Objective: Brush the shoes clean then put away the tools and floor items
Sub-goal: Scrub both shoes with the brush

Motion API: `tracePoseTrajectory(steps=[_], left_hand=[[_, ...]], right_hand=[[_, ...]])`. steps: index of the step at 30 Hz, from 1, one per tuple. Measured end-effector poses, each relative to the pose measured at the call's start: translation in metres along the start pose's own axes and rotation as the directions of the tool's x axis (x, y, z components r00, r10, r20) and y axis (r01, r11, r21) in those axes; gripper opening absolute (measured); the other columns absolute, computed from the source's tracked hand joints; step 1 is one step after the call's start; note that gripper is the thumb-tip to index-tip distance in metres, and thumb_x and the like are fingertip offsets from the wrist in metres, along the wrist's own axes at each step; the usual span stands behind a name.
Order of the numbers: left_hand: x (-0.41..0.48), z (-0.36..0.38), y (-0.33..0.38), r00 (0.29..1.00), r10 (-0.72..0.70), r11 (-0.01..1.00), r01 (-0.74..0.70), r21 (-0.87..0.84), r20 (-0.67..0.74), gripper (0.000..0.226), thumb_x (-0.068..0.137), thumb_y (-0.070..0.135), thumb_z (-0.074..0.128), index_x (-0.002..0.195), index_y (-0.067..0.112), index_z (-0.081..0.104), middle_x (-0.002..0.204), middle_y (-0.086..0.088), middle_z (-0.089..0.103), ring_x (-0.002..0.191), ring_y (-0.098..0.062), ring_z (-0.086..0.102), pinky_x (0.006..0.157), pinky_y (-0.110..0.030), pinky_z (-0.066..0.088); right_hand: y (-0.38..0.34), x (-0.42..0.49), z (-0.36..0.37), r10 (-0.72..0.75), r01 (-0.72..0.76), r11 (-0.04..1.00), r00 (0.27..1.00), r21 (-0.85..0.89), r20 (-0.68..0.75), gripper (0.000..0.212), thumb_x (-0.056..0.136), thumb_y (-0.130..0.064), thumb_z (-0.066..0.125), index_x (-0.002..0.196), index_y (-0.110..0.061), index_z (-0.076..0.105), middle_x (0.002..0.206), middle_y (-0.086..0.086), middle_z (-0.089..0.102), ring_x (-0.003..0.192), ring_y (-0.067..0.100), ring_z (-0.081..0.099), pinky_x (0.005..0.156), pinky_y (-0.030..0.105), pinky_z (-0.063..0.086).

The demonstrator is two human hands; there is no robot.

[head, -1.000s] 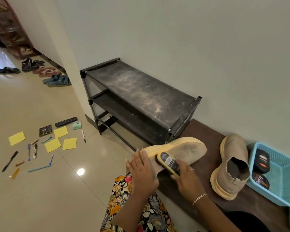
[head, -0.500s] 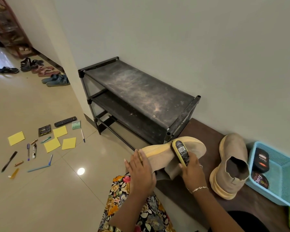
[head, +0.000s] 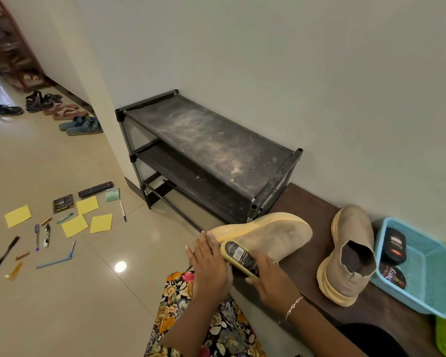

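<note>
A beige shoe with a yellow sole (head: pixel 273 234) lies on its side at the near end of the dark wooden bench (head: pixel 304 202). My left hand (head: pixel 210 266) grips its heel end. My right hand (head: pixel 271 276) holds a yellow-backed shoe brush (head: pixel 240 257) pressed against the shoe's side near the heel. The second beige shoe (head: pixel 348 256) stands on the bench to the right, its opening facing me. A blue basket (head: pixel 422 302) at the right holds two dark polish items (head: pixel 394 248).
A dusty black two-shelf shoe rack (head: pixel 209 140) stands against the wall. On the tiled floor at left lie yellow sticky notes (head: pixel 88 204), several pens and markers (head: pixel 46 235), a remote (head: pixel 95 189) and a small green pad (head: pixel 112 195). Sandals (head: pixel 81 124) line the far wall.
My right hand has drawn the brush back along the shoe from near the toe toward the heel end. My left hand stays on the heel.
</note>
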State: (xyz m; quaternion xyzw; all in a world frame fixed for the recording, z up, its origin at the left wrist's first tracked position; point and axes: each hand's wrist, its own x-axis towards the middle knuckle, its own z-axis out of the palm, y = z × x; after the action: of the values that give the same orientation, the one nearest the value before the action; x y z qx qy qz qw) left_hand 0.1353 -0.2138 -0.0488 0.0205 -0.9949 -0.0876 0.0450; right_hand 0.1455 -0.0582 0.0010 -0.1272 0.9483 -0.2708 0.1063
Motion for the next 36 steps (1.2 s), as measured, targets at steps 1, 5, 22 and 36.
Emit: tracePoseTrajectory(steps=[1, 5, 22, 36], left_hand=[[0.000, 0.000, -0.001, 1.000, 0.005, 1.000, -0.005, -0.003, 0.004, 0.071, 0.071, 0.039, 0.050, 0.127, -0.003, 0.042, 0.124, -0.025, 0.053, 0.113, -0.040, 0.055, 0.095, -0.059, 0.034], [-0.002, -0.001, 0.001, 1.000, 0.005, 1.000, -0.006, 0.007, 0.025, 0.090, 0.052, 0.034, 0.079, 0.126, -0.004, 0.044, 0.122, -0.026, 0.054, 0.111, -0.040, 0.057, 0.093, -0.061, 0.035], [0.034, -0.023, 0.047, 0.996, 0.094, 0.983, -0.092, 0.160, -0.005, 0.083, 0.049, 0.040, 0.085, 0.121, 0.008, 0.059, 0.128, -0.023, 0.054, 0.122, -0.041, 0.048, 0.102, -0.066, 0.012], [0.054, -0.006, 0.038, 0.958, 0.181, 0.980, -0.194, 0.040, 0.221, 0.055, 0.099, 0.036, 0.031, 0.146, 0.010, 0.016, 0.155, -0.009, 0.015, 0.145, -0.021, 0.006, 0.115, -0.043, -0.010]], right_hand=[[0.004, -0.002, 0.000, -0.034, 0.035, 0.998, 0.999, -0.047, 0.035, 0.053, 0.091, -0.029, 0.052, 0.138, -0.020, 0.028, 0.134, 0.003, 0.042, 0.116, 0.019, 0.046, 0.094, 0.026, 0.037], [0.041, 0.015, -0.026, 0.257, -0.257, 0.966, 0.958, 0.014, -0.130, 0.052, 0.090, -0.024, 0.055, 0.136, -0.018, 0.031, 0.136, 0.009, 0.044, 0.118, 0.026, 0.047, 0.094, 0.033, 0.040], [0.059, 0.005, -0.022, 0.347, -0.234, 0.843, 0.925, 0.484, -0.157, 0.047, 0.092, -0.016, 0.052, 0.131, -0.008, 0.026, 0.132, 0.009, 0.045, 0.110, 0.017, 0.048, 0.083, 0.023, 0.039], [0.062, 0.000, -0.030, 0.297, -0.181, 0.907, 0.915, 0.381, -0.273, 0.045, 0.092, -0.023, 0.054, 0.130, -0.011, 0.033, 0.117, -0.001, 0.047, 0.100, 0.017, 0.052, 0.079, 0.024, 0.039]])
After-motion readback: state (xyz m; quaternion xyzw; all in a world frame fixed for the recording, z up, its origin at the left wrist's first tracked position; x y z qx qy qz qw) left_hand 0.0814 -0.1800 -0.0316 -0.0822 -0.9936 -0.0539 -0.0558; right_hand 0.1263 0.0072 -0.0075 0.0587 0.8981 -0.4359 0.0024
